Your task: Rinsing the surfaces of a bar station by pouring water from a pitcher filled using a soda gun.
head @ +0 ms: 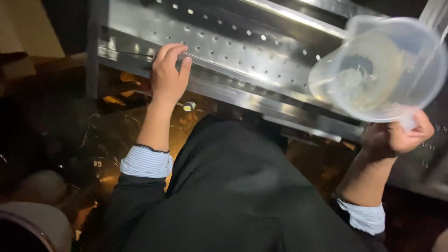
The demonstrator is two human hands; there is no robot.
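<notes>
- Far left, low in the view: two rounded grey shapes (32, 205) in deep shadow; what they are cannot be told.
- One dark round lid-like disc (98, 172) lies just right of them, close under the left sleeve.
- One left hand (168, 77), arm raised from a striped blue-white cuff (146, 162) and dark sleeve; its grip is released, fingers curled loosely over the front edge of the steel shelf (233, 51), holding nothing.
- One small pale knob (189, 106) sits just below that wrist, under the shelf edge.
- The steel shelf is one perforated, sloping sheet with rows of round holes, running from upper left down to the right; its front lip is a long straight edge.
- One clear plastic measuring jug (380, 70), tilted with its mouth toward the camera, is up at the right in front of the shelf; a wet film shows inside.
- One right hand (396, 135) has its grip clenched around the jug's handle from below.
- Open room lies between the two hands, along the shelf's lip.
- The room is dim; warm yellow light glints on a dark surface (126, 126) beneath the shelf.
</notes>
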